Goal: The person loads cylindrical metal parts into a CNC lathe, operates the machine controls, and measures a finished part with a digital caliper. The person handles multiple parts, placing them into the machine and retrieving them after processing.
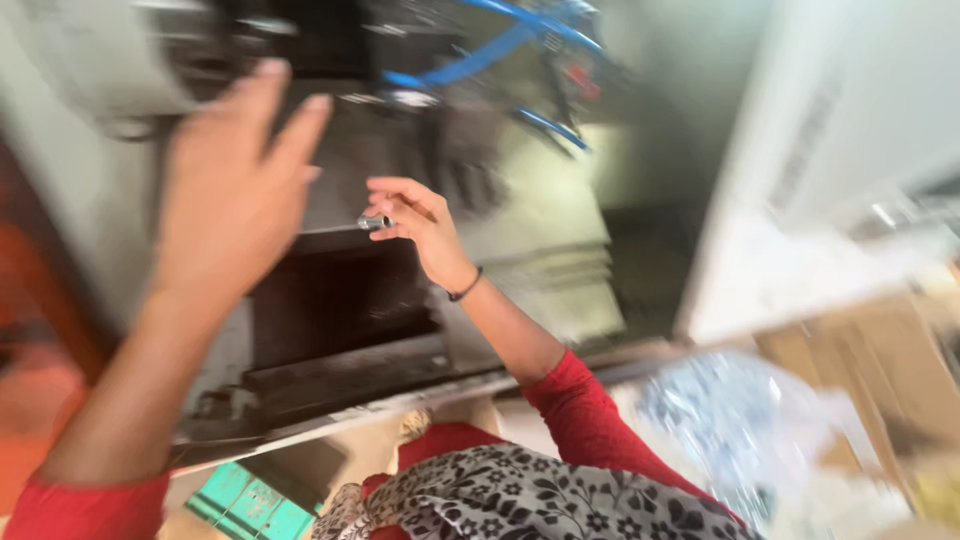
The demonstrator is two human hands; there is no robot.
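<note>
The head view is blurred by motion. My left hand (pixel 232 190) is raised with its fingers apart and holds nothing, close in front of a grey machine (pixel 540 215). My right hand (pixel 415 225) reaches toward the machine's dark opening (pixel 335 300) and pinches a small shiny metal cylinder (pixel 375 222) between thumb and fingers. A dark band sits on my right wrist. Both arms wear red sleeves.
Blue tubes (pixel 500 40) run across the top of the machine. A white cabinet (pixel 830 170) stands at the right, a bag of small shiny parts (pixel 730 420) below it beside brown cardboard (pixel 880 370). A green crate (pixel 250 500) lies on the floor. Something orange (pixel 30 300) is at the left.
</note>
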